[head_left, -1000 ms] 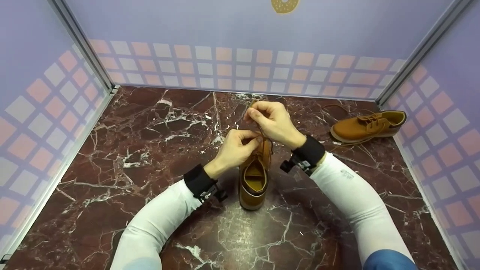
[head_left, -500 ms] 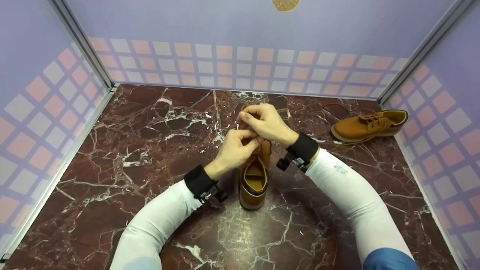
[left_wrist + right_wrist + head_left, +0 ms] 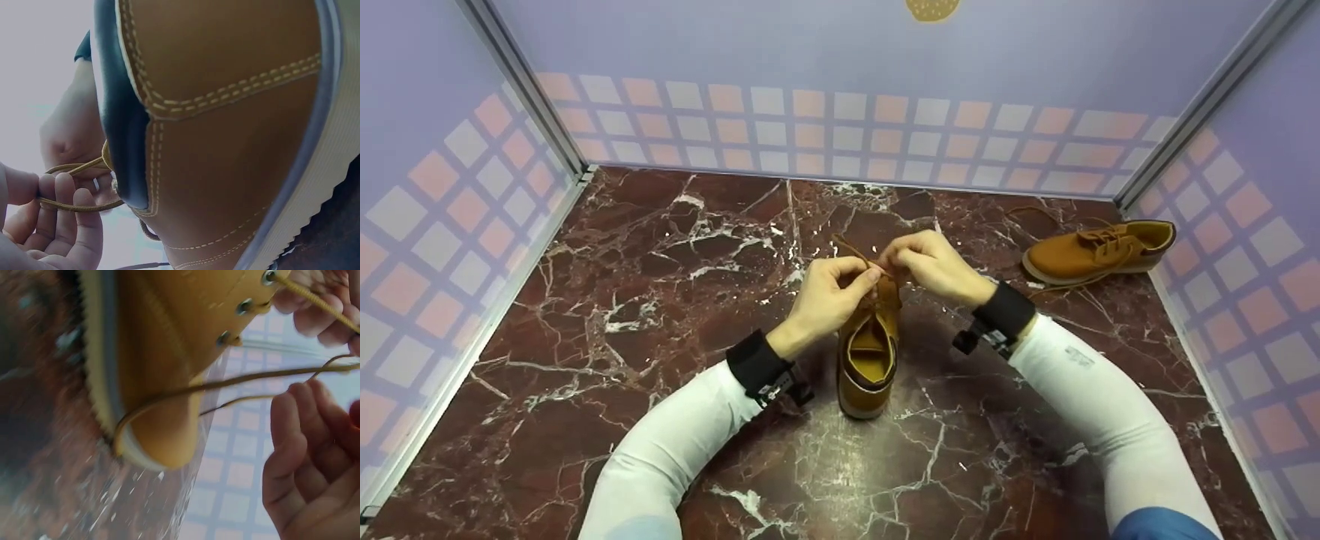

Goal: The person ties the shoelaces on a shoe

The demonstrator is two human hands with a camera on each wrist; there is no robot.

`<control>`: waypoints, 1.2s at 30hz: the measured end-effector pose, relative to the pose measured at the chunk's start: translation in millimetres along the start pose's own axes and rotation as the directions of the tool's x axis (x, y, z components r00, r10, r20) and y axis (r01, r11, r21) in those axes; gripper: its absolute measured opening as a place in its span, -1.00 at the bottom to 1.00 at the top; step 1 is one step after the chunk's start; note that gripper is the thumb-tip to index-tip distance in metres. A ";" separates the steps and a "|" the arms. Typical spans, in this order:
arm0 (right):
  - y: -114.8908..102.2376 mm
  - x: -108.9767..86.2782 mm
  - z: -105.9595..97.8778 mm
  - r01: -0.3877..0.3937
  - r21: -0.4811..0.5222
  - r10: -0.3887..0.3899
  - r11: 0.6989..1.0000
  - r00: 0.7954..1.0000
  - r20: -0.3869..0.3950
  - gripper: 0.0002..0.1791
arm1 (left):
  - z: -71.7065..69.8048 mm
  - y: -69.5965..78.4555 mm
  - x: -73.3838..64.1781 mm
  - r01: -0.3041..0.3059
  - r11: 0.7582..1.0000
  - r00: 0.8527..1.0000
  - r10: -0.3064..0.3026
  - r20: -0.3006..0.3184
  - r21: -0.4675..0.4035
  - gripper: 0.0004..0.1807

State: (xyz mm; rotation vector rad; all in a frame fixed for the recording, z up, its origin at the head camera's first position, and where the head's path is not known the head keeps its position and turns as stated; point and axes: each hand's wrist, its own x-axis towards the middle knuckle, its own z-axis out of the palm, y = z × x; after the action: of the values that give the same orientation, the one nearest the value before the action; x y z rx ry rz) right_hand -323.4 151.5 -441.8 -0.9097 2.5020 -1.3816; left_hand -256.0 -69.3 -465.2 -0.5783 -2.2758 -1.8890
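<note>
A tan leather shoe (image 3: 861,401) stands upright between my arms, heel toward me. Over its tongue my left hand (image 3: 826,296) pinches the brown shoelace (image 3: 84,207) between thumb and fingers, a strand looping across the fingertips in the left wrist view. My right hand (image 3: 934,266) meets the left one fingertip to fingertip, its fingers curled at the lace (image 3: 247,379). A loose lace stretch (image 3: 849,247) sticks out beyond the left fingers. Eyelets (image 3: 244,307) along the shoe's side show in the right wrist view; the knot area is hidden behind my fingers.
A matching tan shoe (image 3: 1065,259) lies at the right back, toe pointing left, its laces trailing on the dark red marble surface (image 3: 660,247). Lilac panels with pink and white squares (image 3: 847,139) wall the back and both sides.
My right hand first shifts left over the left hand, then comes back right and nearer me. A lace length now shows left of the fingers. My left hand stays in place.
</note>
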 end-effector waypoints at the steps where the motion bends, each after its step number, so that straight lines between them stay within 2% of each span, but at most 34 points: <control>1: 3.0 -2.8 -2.0 0.006 -0.014 -0.006 1.000 1.000 0.024 -0.65 | 0.1 -0.2 0.2 -0.001 1.000 1.000 0.001 -0.001 0.000 -0.77; 6: 17.0 -11.4 -5.9 0.076 -0.139 -0.055 0.987 0.987 0.148 -0.71 | -0.3 0.7 0.4 -0.020 1.000 1.000 0.020 -0.012 0.019 -0.78; 9: 22.6 -13.4 -3.6 0.153 -0.231 -0.111 0.961 0.976 0.185 -0.79 | -0.8 1.0 -0.1 -0.027 0.999 0.999 0.027 -0.022 0.035 -0.76; 11: 24.4 -14.7 -1.6 0.181 -0.281 -0.129 0.943 0.973 0.192 -0.85 | -1.2 0.9 -0.4 -0.031 0.999 0.999 0.033 -0.029 0.041 -0.75; 14: 26.8 -16.6 1.0 0.183 -0.344 -0.122 0.921 0.974 0.190 -0.92 | -1.8 0.0 -0.8 -0.042 0.998 0.998 0.044 -0.041 0.040 -0.76; 18: 30.4 -20.0 2.6 0.160 -0.354 -0.105 0.921 0.980 0.171 -0.94 | -2.5 -1.6 -1.5 -0.052 0.998 0.997 0.053 -0.058 0.027 -0.78; 22: 32.6 -23.2 3.6 0.144 -0.310 -0.106 0.940 0.985 0.138 -0.95 | -2.2 -2.3 -1.4 -0.047 0.999 0.997 0.047 -0.061 0.008 -0.78; 28: 28.9 -28.3 8.0 0.082 -0.142 -0.073 0.986 0.995 0.065 -0.92 | -0.1 -2.3 -1.3 -0.035 0.999 0.997 0.035 -0.066 -0.001 -0.78; 32: 24.4 -32.0 10.1 0.064 -0.025 -0.064 0.998 0.998 0.017 -0.88 | 1.3 -1.2 -1.9 -0.032 0.999 0.998 0.031 -0.062 -0.009 -0.79; 36: 16.8 -35.8 9.5 0.081 0.109 -0.075 0.991 0.996 -0.056 -0.85 | 2.2 -0.6 -2.3 -0.021 0.999 0.998 0.019 -0.061 -0.035 -0.81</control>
State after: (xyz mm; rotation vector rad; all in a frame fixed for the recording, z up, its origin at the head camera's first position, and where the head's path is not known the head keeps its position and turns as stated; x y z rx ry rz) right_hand -298.1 171.7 -466.4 -0.9708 2.4220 -1.5701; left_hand -253.8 -67.7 -467.0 -0.5387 -2.1955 -1.9149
